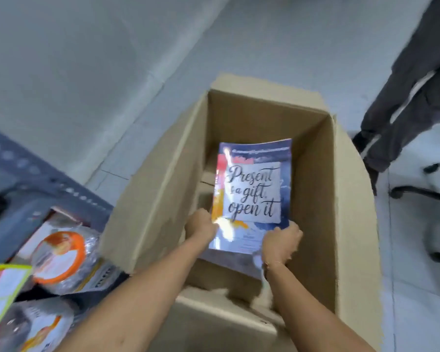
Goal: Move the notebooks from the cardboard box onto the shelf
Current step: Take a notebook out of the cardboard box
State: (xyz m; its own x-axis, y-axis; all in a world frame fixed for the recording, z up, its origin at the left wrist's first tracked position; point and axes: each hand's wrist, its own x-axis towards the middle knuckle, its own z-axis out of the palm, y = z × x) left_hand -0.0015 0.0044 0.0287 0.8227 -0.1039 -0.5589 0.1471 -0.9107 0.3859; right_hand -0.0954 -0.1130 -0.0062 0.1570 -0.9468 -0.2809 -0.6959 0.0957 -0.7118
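An open cardboard box (163, 189) stands on the floor in the middle of the head view. Inside it a glossy blue notebook (254, 189) with "Present is a gift, open it" on its cover is tilted up above the box bottom. My left hand (201, 224) grips its near left corner. My right hand (281, 241) grips its near right corner. Whether more notebooks sit beneath it is hidden. A dark blue metal shelf (23, 184) stands at the left.
On the shelf lie plastic-wrapped packs with orange and white labels (61, 257) and a yellow-edged pack (0, 293). At the right stand a person's dark trouser legs (412, 92) and a black chair base (429, 194). A grey wall and white floor tiles surround the box.
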